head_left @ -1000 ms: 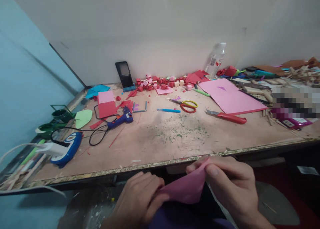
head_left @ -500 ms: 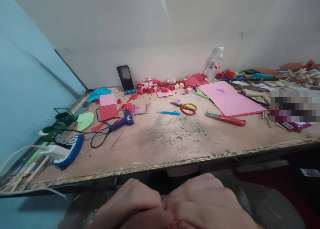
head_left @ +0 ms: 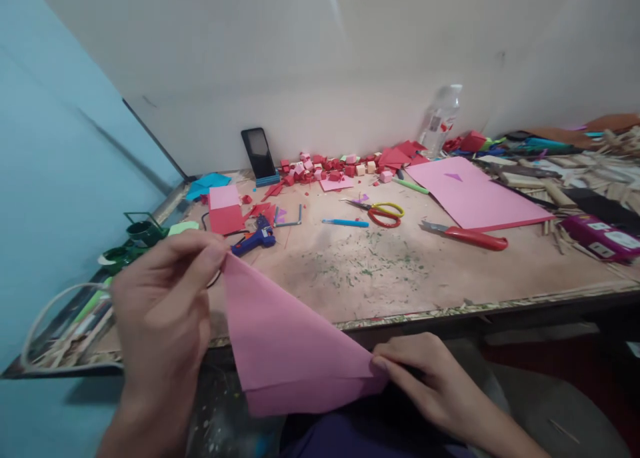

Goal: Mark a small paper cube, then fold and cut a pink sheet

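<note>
A sheet of pink paper [head_left: 293,345] is stretched between my two hands, in front of the table's near edge. My left hand [head_left: 173,311] pinches its upper left corner between thumb and finger. Lower down, my right hand [head_left: 425,378] grips the right corner. A fold line crosses the sheet near its bottom edge. Behind the left fingertips lies a blue hot glue gun [head_left: 256,237], partly covered by the hand.
On the table lie scissors [head_left: 384,213], a blue pen-like tool [head_left: 346,223], a red-handled knife [head_left: 473,237] and a large pink sheet [head_left: 480,195]. Small red and pink paper cubes [head_left: 335,170] line the wall beside a phone [head_left: 259,153]. A bottle [head_left: 443,121] stands farther right.
My hands, previously close together below the table edge, have moved apart. The left rose to the left; the pink paper now shows stretched between them. The view shifted slightly.
</note>
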The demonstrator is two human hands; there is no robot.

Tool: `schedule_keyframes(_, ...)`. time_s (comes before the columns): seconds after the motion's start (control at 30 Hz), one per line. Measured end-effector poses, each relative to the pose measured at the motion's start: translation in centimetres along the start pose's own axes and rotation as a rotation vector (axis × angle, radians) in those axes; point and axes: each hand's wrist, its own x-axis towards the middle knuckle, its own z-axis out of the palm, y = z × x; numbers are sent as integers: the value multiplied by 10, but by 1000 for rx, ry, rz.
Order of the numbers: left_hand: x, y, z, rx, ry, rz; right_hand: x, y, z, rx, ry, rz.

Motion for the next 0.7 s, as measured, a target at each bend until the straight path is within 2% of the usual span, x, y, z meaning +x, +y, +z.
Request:
schedule_keyframes(0.13,27,-27,5,-86,-2,-132,-7,10,-4,63,4,70)
schedule_keyframes(0.33,36,-56,18,-127,-49,-320,-11,15,-15,121,110,170)
schedule_keyframes(0.43,44,-65,19,-156,-2,-402,-12,19,-21,125,109,192)
schedule_keyframes(0.53,51,-66,17,-182,70,-453,-14,22,-26,111,140,215)
schedule_keyframes(0.63,49,-58,18,-200,111,-461,-17,19,-25,63,268,204)
schedule_keyframes(0.7,41,-47,21,-225,132,-419,-16,11,-21,3,375,120)
